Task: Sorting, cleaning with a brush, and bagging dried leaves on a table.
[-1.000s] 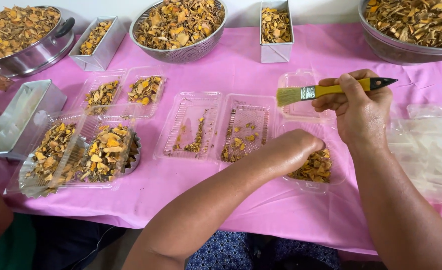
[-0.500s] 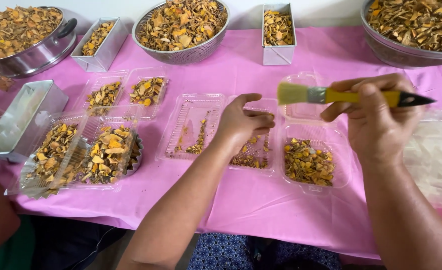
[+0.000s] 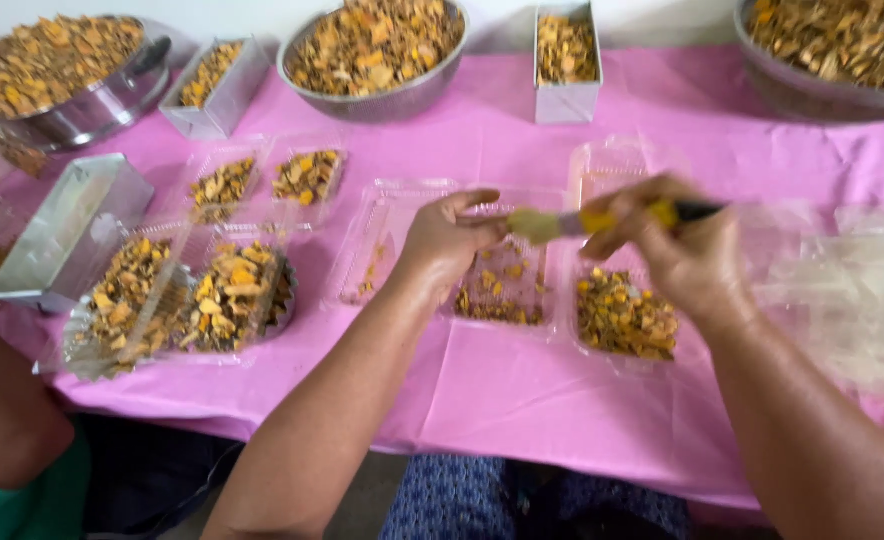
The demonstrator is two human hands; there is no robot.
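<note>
Right hand [image 3: 687,255]: fingers closed around the mid-handle of a small paintbrush with yellow handle, dark tail end and pale bristles [image 3: 602,220]. Left hand [image 3: 447,240]: fingers loosely curled, tips at the bristles; whether a chip is pinched there, cannot tell, the frame is blurred.

Brush lies nearly level, long axis running left–right, bristles toward the left hand, dark tip out past the right knuckles. It hangs above the clear plastic clamshell tray with few dried yellow-orange chips [image 3: 502,290].

Judged: brush light, rigid handle, soft bristles; the mid-handle hold suits it. Chips look dry, brittle, light.

Outward: fuller clear tray of chips [image 3: 624,318] under the right wrist, heaped trays [image 3: 177,295] left, steel bowl of chips [image 3: 377,50] behind, all on the pink tablecloth [image 3: 522,400].
</note>
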